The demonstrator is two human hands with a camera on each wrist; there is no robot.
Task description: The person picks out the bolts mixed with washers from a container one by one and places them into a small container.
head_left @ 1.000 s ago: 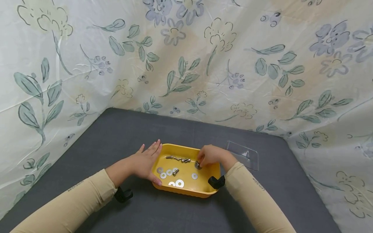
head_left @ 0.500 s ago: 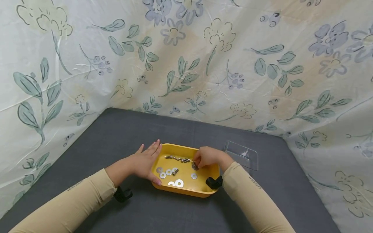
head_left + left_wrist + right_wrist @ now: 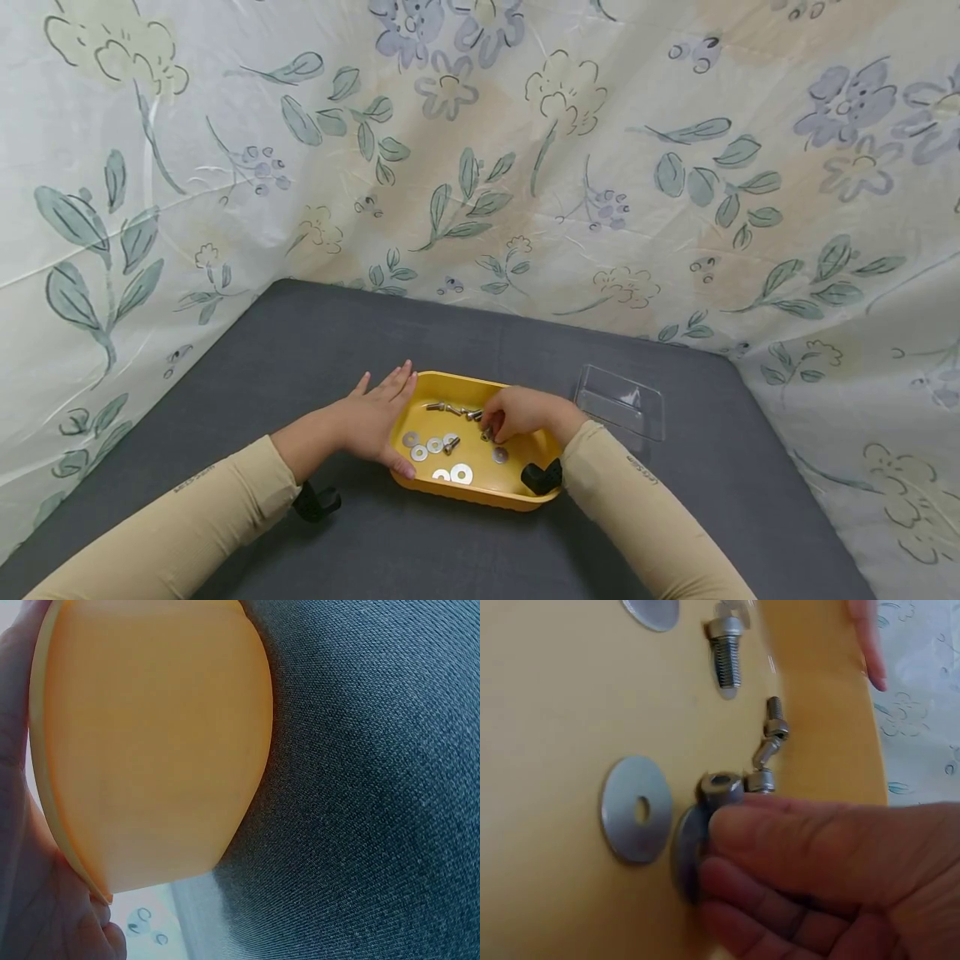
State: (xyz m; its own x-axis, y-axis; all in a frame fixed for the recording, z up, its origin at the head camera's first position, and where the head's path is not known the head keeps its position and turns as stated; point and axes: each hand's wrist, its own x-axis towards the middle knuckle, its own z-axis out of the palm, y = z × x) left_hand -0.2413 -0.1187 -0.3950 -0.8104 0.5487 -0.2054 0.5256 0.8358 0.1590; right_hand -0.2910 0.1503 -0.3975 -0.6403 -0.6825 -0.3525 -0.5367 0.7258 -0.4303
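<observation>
My left hand (image 3: 371, 421) rests against the left end of a yellow tray (image 3: 480, 493), its fingers spread along the rim. In the left wrist view the tray's outer wall (image 3: 157, 750) fills the middle. Over the tray's inside, my right hand (image 3: 521, 412) pinches a socket head bolt (image 3: 721, 789) between thumb and fingers. A tilted washer (image 3: 686, 855) sits right at those fingertips, partly covered by them. Another washer (image 3: 622, 814) lies flat beside it. Further bolts (image 3: 453, 408) lie along the tray's back side, and one bolt (image 3: 451, 446) lies by several washers (image 3: 419, 452) at the left.
A clear plastic lid or shallow case (image 3: 621, 402) lies on the dark grey table (image 3: 360, 325), behind and right of the tray. Floral cloth (image 3: 480, 167) hangs round the back and sides. Black straps are on both wrists.
My right hand has moved left inside the tray with the bolt, closer to the row of bolts. The left hand and the tray have stayed put.
</observation>
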